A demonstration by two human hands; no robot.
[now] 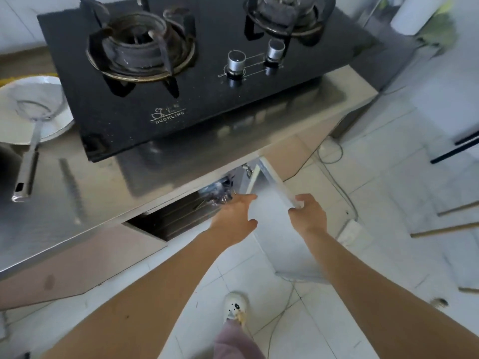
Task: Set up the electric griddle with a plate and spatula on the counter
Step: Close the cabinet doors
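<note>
Down low, a white shoe (pixel 234 305) on pale glossy floor tiles (pixel 324 330). Right hand (pixel 308 213) grips the edge of the open cabinet door (pixel 274 187), fingers curled round it. Left hand (pixel 237 216) w/ fingers spread loose, empty, at the dark cabinet opening (pixel 178 218); something crinkly and shiny inside. Above: brushed steel counter (pixel 64 203), black glass 2-burner stove (pixel 197 73), white plate (pixel 51 120) w/ wire skimmer (pixel 31 141) far left. Griddle, spatula: can't tell where.
</note>
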